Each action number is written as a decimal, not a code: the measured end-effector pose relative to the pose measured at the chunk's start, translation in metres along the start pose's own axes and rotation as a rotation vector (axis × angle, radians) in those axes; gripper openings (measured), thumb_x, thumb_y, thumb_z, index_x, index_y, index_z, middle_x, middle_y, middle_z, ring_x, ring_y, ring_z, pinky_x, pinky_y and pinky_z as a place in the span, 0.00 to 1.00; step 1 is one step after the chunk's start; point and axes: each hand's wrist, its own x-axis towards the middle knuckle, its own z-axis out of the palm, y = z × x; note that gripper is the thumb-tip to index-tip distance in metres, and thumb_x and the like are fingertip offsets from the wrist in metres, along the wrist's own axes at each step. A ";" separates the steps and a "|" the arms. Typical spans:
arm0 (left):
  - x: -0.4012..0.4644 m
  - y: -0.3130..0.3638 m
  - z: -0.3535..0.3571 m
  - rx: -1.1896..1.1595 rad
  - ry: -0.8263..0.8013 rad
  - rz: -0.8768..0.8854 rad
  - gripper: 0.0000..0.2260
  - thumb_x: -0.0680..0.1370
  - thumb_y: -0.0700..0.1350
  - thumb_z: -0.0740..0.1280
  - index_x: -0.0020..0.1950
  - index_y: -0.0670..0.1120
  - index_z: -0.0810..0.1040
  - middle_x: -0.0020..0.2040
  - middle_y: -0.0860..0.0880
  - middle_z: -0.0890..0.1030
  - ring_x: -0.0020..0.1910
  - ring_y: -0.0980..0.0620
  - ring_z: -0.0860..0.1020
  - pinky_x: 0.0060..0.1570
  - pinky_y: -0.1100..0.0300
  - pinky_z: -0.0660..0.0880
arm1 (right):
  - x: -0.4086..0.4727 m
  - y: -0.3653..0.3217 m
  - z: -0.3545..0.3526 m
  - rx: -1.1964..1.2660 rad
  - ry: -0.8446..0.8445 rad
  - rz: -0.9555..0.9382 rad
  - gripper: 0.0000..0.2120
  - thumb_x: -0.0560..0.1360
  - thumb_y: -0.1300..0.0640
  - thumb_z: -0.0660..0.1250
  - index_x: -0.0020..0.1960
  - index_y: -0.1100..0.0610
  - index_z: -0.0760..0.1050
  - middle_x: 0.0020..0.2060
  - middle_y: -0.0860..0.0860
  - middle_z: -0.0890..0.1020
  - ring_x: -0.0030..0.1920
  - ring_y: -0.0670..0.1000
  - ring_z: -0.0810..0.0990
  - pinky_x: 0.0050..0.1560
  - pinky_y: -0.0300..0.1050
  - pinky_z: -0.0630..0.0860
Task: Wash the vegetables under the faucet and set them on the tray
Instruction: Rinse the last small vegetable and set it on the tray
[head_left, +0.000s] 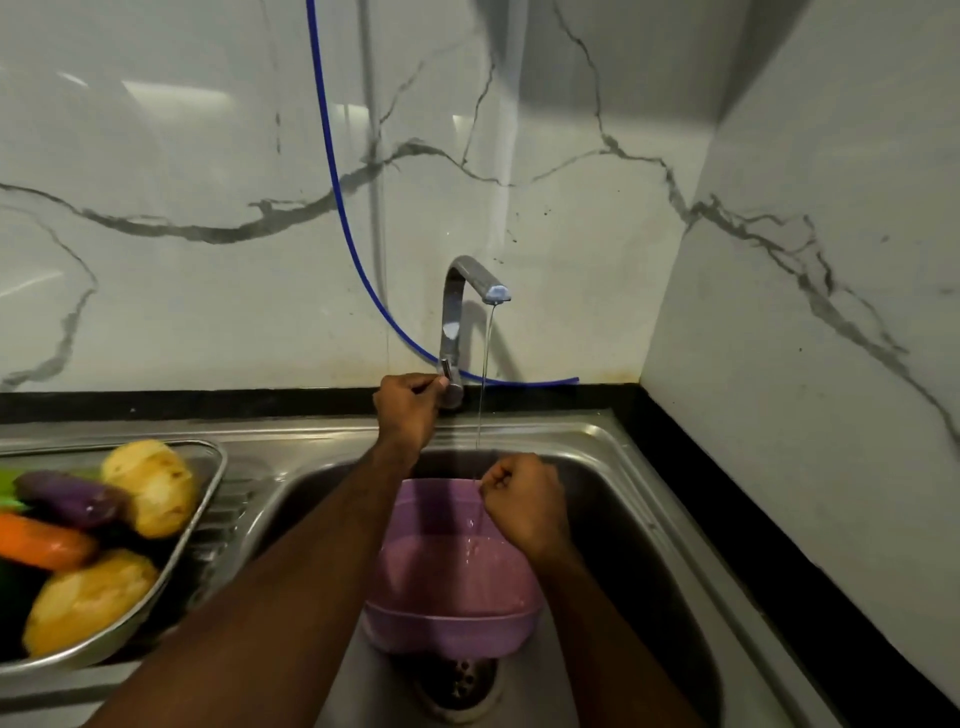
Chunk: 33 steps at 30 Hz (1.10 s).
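A chrome faucet (460, 296) stands behind the steel sink (618, 457), with a thin stream of water falling from its spout. My left hand (408, 410) grips the faucet's handle at its base. My right hand (524, 501) is curled into a fist just under the stream, above a purple plastic basin (452, 592) that sits in the sink; I see nothing in that fist. On the left a steel tray (208, 467) holds two yellow potatoes (153, 488), a purple eggplant (67, 499), an orange carrot (41, 543) and something green.
A blue hose (332, 171) hangs down the marble wall and runs behind the faucet. The sink drain (457, 680) lies in front of the basin. A black ledge borders the counter; a marble side wall closes off the right.
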 end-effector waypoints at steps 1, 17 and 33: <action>0.000 0.002 0.002 0.012 0.011 0.018 0.07 0.76 0.40 0.73 0.52 0.40 0.86 0.43 0.48 0.86 0.39 0.56 0.81 0.56 0.52 0.81 | 0.000 -0.001 0.000 0.001 0.006 0.011 0.07 0.71 0.55 0.68 0.36 0.49 0.82 0.35 0.45 0.85 0.40 0.48 0.84 0.49 0.51 0.84; -0.031 -0.014 -0.025 0.565 -0.192 0.282 0.08 0.80 0.47 0.68 0.55 0.47 0.83 0.49 0.47 0.84 0.42 0.55 0.79 0.44 0.61 0.75 | 0.009 0.013 -0.014 -0.093 0.016 0.176 0.05 0.76 0.57 0.70 0.42 0.51 0.81 0.42 0.49 0.83 0.46 0.51 0.83 0.54 0.52 0.83; -0.117 -0.073 -0.120 0.121 -0.350 -0.546 0.04 0.82 0.41 0.62 0.52 0.42 0.76 0.43 0.41 0.79 0.34 0.45 0.77 0.34 0.50 0.79 | -0.027 0.062 -0.038 -0.200 -0.183 0.319 0.11 0.74 0.59 0.71 0.55 0.61 0.84 0.51 0.60 0.86 0.53 0.59 0.86 0.55 0.52 0.84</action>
